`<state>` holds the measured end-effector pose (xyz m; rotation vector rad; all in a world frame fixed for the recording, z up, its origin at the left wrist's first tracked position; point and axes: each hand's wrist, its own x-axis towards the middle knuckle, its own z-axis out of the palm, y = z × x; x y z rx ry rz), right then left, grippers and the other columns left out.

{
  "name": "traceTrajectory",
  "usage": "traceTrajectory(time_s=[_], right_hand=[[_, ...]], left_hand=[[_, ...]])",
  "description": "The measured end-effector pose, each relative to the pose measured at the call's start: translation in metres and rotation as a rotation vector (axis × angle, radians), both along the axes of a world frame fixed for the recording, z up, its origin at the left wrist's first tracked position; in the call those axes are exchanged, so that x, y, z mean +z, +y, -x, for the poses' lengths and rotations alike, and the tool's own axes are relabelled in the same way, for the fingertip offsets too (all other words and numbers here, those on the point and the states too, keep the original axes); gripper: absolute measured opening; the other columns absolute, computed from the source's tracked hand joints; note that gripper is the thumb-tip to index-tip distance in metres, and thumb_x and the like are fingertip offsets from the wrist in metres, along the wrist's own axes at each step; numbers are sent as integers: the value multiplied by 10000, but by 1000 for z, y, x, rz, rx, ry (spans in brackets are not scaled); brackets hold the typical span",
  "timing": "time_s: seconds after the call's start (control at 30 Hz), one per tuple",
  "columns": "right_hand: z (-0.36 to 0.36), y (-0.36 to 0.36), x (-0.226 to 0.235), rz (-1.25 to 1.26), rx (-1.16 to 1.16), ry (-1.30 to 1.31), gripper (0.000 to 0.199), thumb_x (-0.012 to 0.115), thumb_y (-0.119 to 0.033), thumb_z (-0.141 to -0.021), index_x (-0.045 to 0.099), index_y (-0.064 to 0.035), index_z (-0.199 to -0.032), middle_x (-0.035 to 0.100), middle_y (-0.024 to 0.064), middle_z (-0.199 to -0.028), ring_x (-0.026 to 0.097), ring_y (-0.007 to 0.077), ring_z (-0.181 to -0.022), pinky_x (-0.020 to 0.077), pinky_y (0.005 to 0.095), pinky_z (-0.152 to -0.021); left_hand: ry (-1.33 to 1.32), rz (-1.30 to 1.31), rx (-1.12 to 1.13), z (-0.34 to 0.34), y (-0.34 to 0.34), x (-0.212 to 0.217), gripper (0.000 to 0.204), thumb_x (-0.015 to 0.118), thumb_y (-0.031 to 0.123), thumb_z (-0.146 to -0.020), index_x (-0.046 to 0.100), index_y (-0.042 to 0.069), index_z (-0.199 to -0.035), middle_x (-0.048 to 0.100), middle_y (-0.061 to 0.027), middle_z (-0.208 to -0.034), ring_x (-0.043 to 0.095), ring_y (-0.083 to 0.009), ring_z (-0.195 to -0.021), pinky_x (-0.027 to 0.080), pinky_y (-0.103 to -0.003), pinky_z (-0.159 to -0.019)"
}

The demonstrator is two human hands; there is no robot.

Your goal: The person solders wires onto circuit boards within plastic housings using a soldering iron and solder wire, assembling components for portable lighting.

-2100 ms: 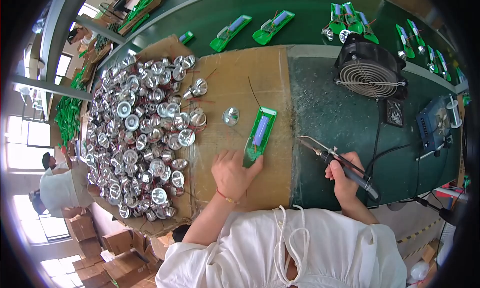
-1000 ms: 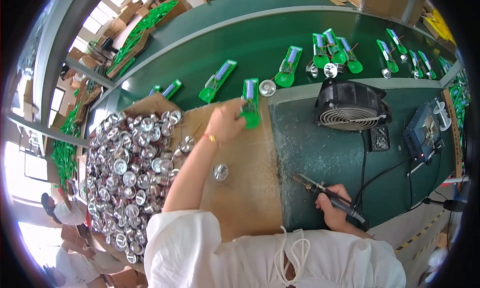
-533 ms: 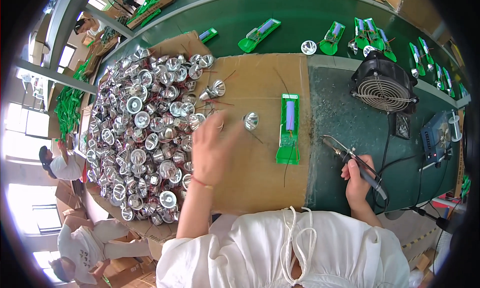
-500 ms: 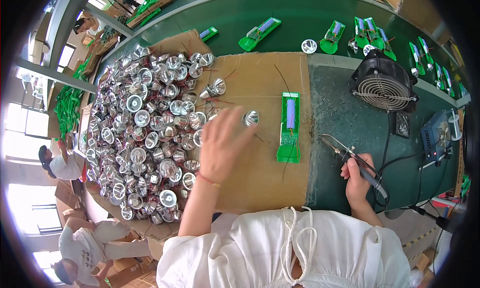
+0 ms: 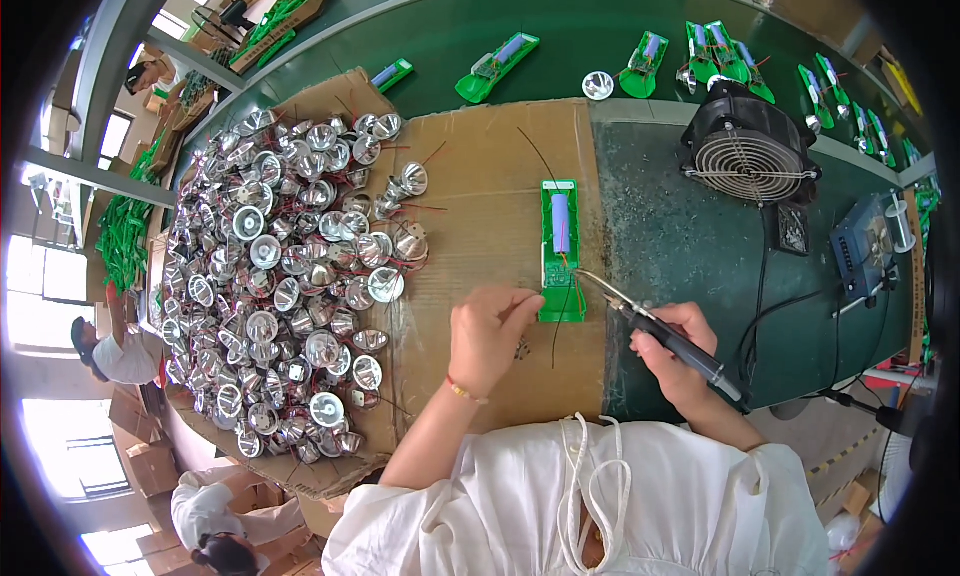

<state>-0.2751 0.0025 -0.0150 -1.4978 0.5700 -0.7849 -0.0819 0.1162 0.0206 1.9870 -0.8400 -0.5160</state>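
The soldering iron [image 5: 675, 342] is gripped in my right hand [image 5: 678, 351], its bent tip at the small circuit board [image 5: 562, 276] of a green plastic lamp housing [image 5: 562, 303]. That housing lies lengthwise on the cardboard, with a purple battery cell [image 5: 560, 224] and thin wires in it. My left hand [image 5: 487, 338] is closed in a pinch beside the housing's lower left edge. Something small and dark shows under its fingers; the shiny reflector picked up there is mostly hidden by the hand. To the left lies a big heap of silvery reflectors [image 5: 265, 251] with red and black wires.
A black fan [image 5: 750, 156] with a wire grille stands at the back right, near a blue soldering station [image 5: 865, 246] with a solder spool [image 5: 900, 223]. More green housings [image 5: 498, 68] lie along the far green bench. Co-workers sit at the far left.
My left hand has come from the heap's edge to the housing, and the loose reflector is gone from the cardboard. My right hand has brought the iron's tip left onto the board.
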Motion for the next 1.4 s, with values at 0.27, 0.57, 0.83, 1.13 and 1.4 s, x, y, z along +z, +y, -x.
traceTrajectory(time_s=[0.27, 0.57, 0.83, 1.13, 1.4], right_hand=[[-11, 0, 2, -63, -35, 20, 173, 651, -80, -794, 516, 9, -858, 618, 63, -717, 580, 79, -618, 471, 217, -539], [-23, 0, 8, -189, -68, 13, 169, 590, -94, -825, 445, -9, -845, 578, 109, -640, 540, 114, -507, 438, 222, -449], [-24, -4, 8, -313, -53, 9, 143, 611, -57, -819, 479, -2, -831, 585, 89, -666, 564, 104, -551, 479, 227, -492], [-15, -3, 11, -282, -90, -5, 162, 603, -90, -836, 467, -9, -869, 587, 94, -660, 555, 103, -537, 455, 219, -472], [-10, -1, 9, -308, -86, -13, 156, 600, -83, -835, 466, -10, -869, 588, 96, -659, 550, 102, -532, 450, 218, -469]], left_hand=[[125, 38, 80, 1, -11, -19, 162, 683, 90, -740, 648, 29, -886, 635, -89, -702, 598, -151, -638, 457, -280, -585], [125, -94, 33, 0, -26, -2, 415, 696, 80, -714, 524, 46, -1090, 645, -58, -687, 609, -136, -620, 471, -271, -611], [150, -90, 19, -3, -25, -9, 430, 692, 78, -714, 505, 20, -1097, 644, -67, -673, 609, -137, -605, 471, -261, -593], [188, -80, 26, -5, -24, -11, 429, 702, 81, -705, 502, 13, -1079, 644, -70, -664, 605, -125, -591, 470, -255, -575], [119, -86, 35, -3, -20, -12, 313, 715, 110, -714, 566, 4, -968, 659, -77, -689, 610, -111, -598, 469, -239, -566]])
